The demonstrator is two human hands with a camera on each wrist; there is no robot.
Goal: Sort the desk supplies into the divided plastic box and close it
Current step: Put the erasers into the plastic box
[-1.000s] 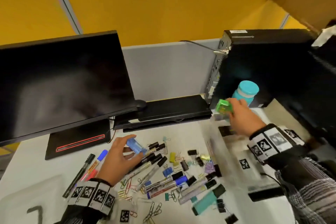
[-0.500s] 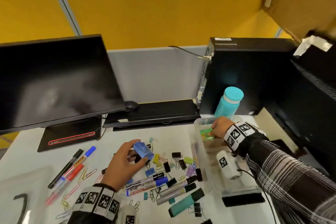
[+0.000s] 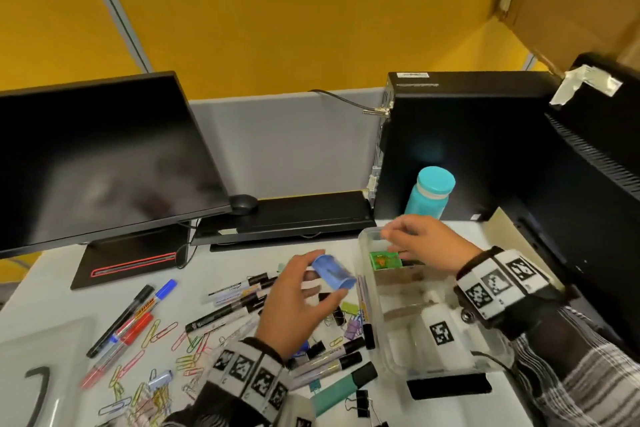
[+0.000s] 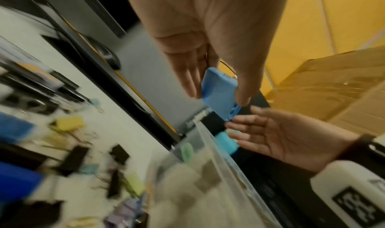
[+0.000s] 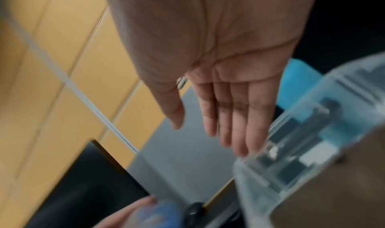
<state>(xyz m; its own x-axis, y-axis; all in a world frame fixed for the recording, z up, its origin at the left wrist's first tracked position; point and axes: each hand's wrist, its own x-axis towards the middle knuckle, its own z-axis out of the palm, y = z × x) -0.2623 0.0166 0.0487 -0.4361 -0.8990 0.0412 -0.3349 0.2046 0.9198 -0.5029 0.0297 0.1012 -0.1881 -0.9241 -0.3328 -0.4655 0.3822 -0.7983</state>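
Note:
My left hand (image 3: 304,291) pinches a small blue box (image 3: 334,271) (image 4: 220,93) between thumb and fingers, held above the desk just left of the clear divided plastic box (image 3: 367,291). My right hand (image 3: 419,239) (image 5: 218,116) hovers over the box's far end with straight, empty fingers. A green box (image 3: 385,259) lies in the far compartment, just below that hand. Markers (image 3: 228,314), binder clips (image 3: 341,317) and paper clips (image 3: 162,331) lie scattered on the white desk (image 3: 55,291).
A dark monitor (image 3: 104,163) stands at the left and a keyboard (image 3: 298,215) behind the supplies. A teal bottle (image 3: 429,192) and a black computer tower (image 3: 460,142) stand behind the plastic box. A teal highlighter (image 3: 343,388) lies near the front edge.
My right hand carried the green box down into the far compartment and let it go, its fingers now straight. My left hand lifted the blue box and moved it right, toward the plastic box.

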